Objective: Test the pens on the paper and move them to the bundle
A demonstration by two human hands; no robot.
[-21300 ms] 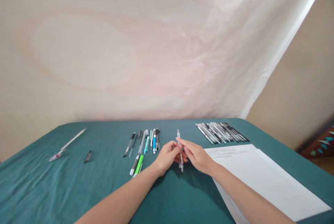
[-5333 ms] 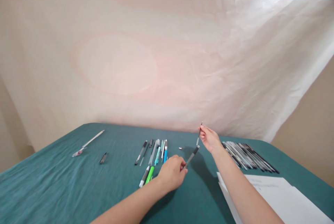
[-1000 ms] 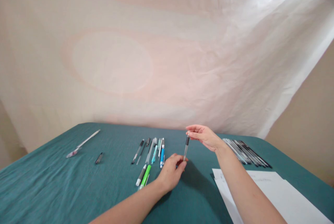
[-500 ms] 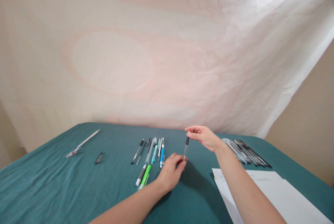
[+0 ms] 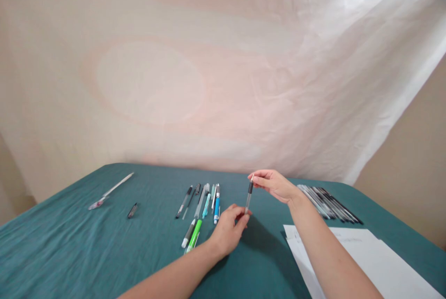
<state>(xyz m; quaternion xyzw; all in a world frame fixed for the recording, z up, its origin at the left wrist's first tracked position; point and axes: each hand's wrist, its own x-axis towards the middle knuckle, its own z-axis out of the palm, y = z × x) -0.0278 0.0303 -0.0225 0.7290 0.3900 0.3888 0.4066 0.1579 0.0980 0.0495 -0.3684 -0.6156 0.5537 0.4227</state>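
A clear-barrelled pen with a black grip stands nearly upright above the cloth, its pointed metal-coloured end uppermost. My left hand is closed around its lower end, low over the table. The thumb and fingers of my right hand pinch the top by the tip. Just left of my left hand lie a bright green pen, a grey and white pen and a blue and white pen. A light teal pen and several clear or black ones lie beside them.
A dark green cloth covers the table. White paper sheets lie under my right forearm. Behind them is a row of several dark and clear pens. Farther left are a small black cap and a long white stick-like item with a clear plastic end.
My right hand has shifted very slightly to the right at the pen's top, and the pen leans a touch that way. My left hand has stayed in place.
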